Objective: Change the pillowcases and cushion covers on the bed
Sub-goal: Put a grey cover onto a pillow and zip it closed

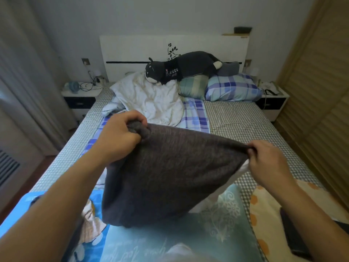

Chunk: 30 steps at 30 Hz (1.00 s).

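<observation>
Hands grip the top corners of a grey cushion cover (166,171) above the foot of the bed (245,118), left hand (119,137) bunching one, right hand (268,161) pinching the other. White filling peeks out at its right edge, so this one seems mid-change. Near the headboard, a bare white pillow (151,99) and a plaid pillow (232,87) look still undone.

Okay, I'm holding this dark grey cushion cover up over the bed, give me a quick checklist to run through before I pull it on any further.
1. Left hand grips a bunched top corner of the dark grey cover: ok.
2. Right hand pinches the opposite top corner: ok.
3. Top edge stretched taut between both hands: ok.
4. Insert fully inside: not ok, a white corner pokes out below the right hand.
5. Zip or opening position: cannot tell, hidden from view.
6. Landing space on the checked sheet ahead: ok, the bare white pillow lies further back.
</observation>
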Each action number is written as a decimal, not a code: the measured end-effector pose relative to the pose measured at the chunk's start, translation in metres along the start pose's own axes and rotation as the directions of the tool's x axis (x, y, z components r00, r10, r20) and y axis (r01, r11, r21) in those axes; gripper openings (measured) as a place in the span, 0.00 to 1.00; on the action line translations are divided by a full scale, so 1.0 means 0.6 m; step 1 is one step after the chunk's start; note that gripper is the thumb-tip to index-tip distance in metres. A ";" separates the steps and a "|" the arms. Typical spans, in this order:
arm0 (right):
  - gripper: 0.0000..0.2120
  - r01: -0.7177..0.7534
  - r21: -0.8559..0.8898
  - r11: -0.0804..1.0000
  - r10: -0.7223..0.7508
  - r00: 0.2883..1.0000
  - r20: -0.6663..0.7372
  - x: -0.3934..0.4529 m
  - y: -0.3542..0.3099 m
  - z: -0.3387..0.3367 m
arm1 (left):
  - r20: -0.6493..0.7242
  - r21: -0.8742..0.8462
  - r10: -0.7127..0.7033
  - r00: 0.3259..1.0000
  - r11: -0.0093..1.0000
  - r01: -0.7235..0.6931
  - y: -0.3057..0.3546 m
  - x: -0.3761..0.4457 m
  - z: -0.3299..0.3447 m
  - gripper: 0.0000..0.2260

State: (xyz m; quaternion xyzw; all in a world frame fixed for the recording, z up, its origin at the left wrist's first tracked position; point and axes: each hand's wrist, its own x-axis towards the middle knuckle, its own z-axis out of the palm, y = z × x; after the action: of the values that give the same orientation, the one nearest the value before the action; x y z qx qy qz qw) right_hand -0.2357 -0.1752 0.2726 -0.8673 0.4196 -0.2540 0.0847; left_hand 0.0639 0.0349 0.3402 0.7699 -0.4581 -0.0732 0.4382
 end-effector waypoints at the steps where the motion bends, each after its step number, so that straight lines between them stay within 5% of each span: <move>1: 0.06 0.049 -0.038 0.998 -0.049 0.999 0.004 0.005 -0.003 -0.014 | 0.003 -0.030 -0.019 1.000 0.999 0.019 0.003 0.018 -0.008 0.20; 3: 0.12 0.156 0.051 0.986 -0.161 0.979 0.122 0.004 -0.016 -0.052 | -0.001 -0.073 -0.084 0.996 0.994 0.084 -0.004 0.063 -0.015 0.22; 6: 0.13 -0.070 0.440 0.895 -0.124 0.910 0.396 -0.011 -0.076 -0.088 | -0.162 0.075 -0.062 0.985 0.994 0.075 -0.010 0.121 0.024 0.21; 8: 0.12 -0.141 0.448 0.883 -0.058 0.915 0.400 -0.018 -0.111 -0.064 | -0.278 0.236 0.037 0.960 0.971 0.031 -0.004 0.121 0.077 0.23; 10: 0.12 -0.200 0.431 0.880 0.032 0.930 0.366 -0.014 -0.127 -0.031 | -0.308 0.093 0.063 0.949 0.995 -0.036 0.005 0.079 0.135 0.20; 15: 0.13 -0.200 0.375 0.905 0.069 0.940 0.334 -0.002 -0.119 0.005 | -0.059 0.019 0.225 0.973 0.974 -0.224 -0.031 -0.107 0.235 0.21; 20: 0.12 -0.161 0.420 0.893 0.010 0.940 0.341 0.004 -0.143 0.032 | -0.193 0.170 0.256 0.947 0.960 -0.224 -0.052 -0.078 0.222 0.18; 23: 0.13 -0.166 0.402 0.901 0.027 0.944 0.330 0.004 -0.148 0.041 | -0.074 0.403 0.356 0.932 0.865 -0.298 -0.060 -0.062 0.214 0.22; 26: 0.13 -0.211 0.417 0.884 0.063 0.938 0.342 -0.002 -0.149 0.043 | -0.090 0.525 0.140 0.986 0.848 -0.072 -0.098 -0.051 0.209 0.25; 30: 0.11 -0.296 0.478 0.827 0.127 0.927 0.354 -0.020 -0.153 0.055 | -0.164 0.400 -0.162 0.973 0.891 0.215 -0.134 -0.056 0.219 0.19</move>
State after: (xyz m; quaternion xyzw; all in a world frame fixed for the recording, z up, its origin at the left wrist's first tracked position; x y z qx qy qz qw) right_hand -0.1619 -0.1099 0.2729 -0.7873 0.4107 -0.2096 0.4093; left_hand 0.0287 -0.0031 0.1910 0.8893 -0.3576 0.0323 0.2832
